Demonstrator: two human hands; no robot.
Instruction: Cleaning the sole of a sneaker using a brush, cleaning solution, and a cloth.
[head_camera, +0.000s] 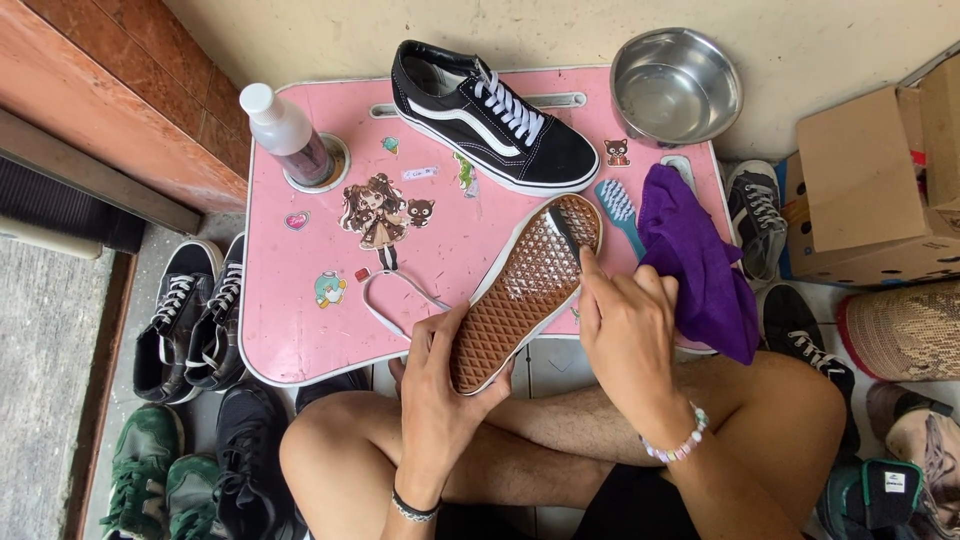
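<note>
- The left hand (440, 375) has its grip closed around the heel end of a shoe (525, 290), which is turned sole up (brown waffle tread, white rim) over the near edge of the pink surface (300, 330).
- The shoe's toe points toward the far right corner; its heel hangs off the near edge, above the person's crossed legs.
- The right hand (625, 325) has its grip curled shut on a purple cloth (700, 265), with the fingers touching the sole near the toe.
- The cloth drapes over the right edge of the surface.
- A blue brush (618, 208) lies just beside the shoe's toe, partly under the cloth.
- A second black shoe (495, 118) stands upright at the far edge.
- A bottle (285, 135) sits in the far left corner's cup recess.
- A steel bowl (675, 85) sits at the far right corner.
- A loose white lace (395, 295) lies near the near edge.
</note>
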